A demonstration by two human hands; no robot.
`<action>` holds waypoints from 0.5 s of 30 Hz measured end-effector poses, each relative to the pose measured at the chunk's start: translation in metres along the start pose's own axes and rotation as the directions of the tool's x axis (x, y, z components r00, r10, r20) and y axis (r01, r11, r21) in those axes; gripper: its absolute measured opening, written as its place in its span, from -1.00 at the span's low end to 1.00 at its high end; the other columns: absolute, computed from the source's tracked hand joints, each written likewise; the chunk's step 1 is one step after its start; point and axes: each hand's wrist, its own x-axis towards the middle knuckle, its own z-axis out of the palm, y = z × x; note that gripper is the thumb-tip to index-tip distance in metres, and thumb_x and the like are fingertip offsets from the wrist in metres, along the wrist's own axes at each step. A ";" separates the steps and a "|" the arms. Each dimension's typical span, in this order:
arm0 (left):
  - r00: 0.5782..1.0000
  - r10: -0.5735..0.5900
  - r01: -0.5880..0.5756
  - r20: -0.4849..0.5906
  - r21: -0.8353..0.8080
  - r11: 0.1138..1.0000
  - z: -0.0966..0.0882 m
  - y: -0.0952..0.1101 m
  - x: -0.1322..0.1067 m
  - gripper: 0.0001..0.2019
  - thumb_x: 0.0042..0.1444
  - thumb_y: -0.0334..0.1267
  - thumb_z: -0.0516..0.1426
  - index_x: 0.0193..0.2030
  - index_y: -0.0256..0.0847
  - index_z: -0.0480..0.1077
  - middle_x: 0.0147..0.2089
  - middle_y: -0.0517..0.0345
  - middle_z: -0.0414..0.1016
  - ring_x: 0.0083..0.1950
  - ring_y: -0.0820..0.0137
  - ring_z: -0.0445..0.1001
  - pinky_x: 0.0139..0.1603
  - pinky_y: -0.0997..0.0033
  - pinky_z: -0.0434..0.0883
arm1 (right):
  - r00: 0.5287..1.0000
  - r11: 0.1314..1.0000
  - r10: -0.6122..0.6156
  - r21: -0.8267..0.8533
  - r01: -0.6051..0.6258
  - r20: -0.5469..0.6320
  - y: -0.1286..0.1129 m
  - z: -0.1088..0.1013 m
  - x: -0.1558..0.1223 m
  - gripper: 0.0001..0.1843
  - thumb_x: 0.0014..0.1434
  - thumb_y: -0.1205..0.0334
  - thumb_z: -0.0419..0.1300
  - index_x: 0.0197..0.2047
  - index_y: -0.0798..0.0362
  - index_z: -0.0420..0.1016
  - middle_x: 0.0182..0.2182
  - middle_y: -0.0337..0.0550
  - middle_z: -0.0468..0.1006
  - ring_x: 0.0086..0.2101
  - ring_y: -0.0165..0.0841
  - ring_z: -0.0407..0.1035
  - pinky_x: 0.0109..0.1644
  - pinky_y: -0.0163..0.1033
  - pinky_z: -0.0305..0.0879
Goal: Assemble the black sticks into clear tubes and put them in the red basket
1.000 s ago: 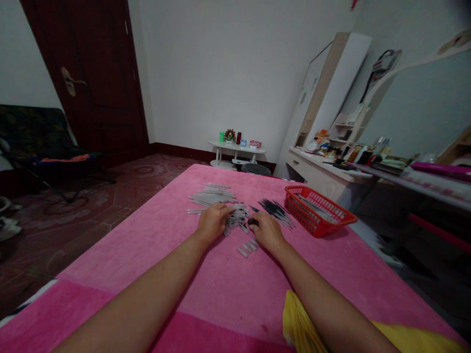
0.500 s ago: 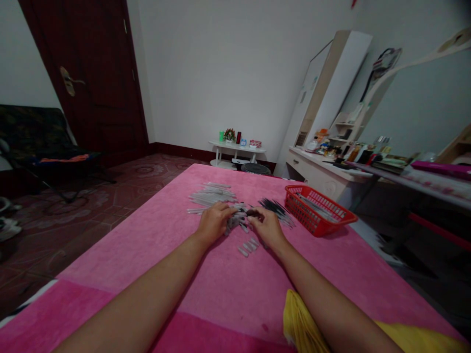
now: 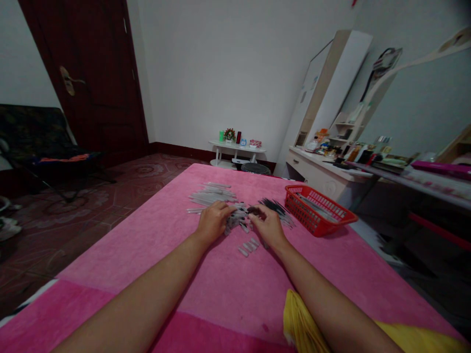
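Both my hands rest on a heap of small clear tubes and caps in the middle of a pink cloth. My left hand is curled over the left side of the heap, fingers closed on pieces I cannot make out. My right hand pinches a small dark piece at the heap's right edge. A row of clear tubes lies beyond the left hand. A fan of thin black sticks lies beyond the right hand. A few short clear caps lie between my wrists.
A red plastic basket holding some pens stands to the right of the sticks. A cluttered dresser stands right of the table, a small white side table against the far wall. A dark door and chair are at left.
My right hand has moved slightly forward and left, lifting the dark piece toward the heap. My left hand has stayed put.
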 end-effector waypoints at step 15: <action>1.000 0.005 -0.005 -0.007 -0.022 1.000 -0.001 0.002 0.000 -0.72 0.17 -0.38 0.05 -0.04 -0.08 0.47 -0.25 0.08 0.49 -0.15 0.34 0.42 -0.22 0.44 0.37 | 0.988 0.974 0.151 0.179 -0.142 -0.038 0.004 0.000 0.004 -0.82 -0.12 0.19 0.27 -0.45 0.06 0.37 -0.54 -0.22 0.45 -0.51 -0.35 0.38 -0.45 -0.27 0.32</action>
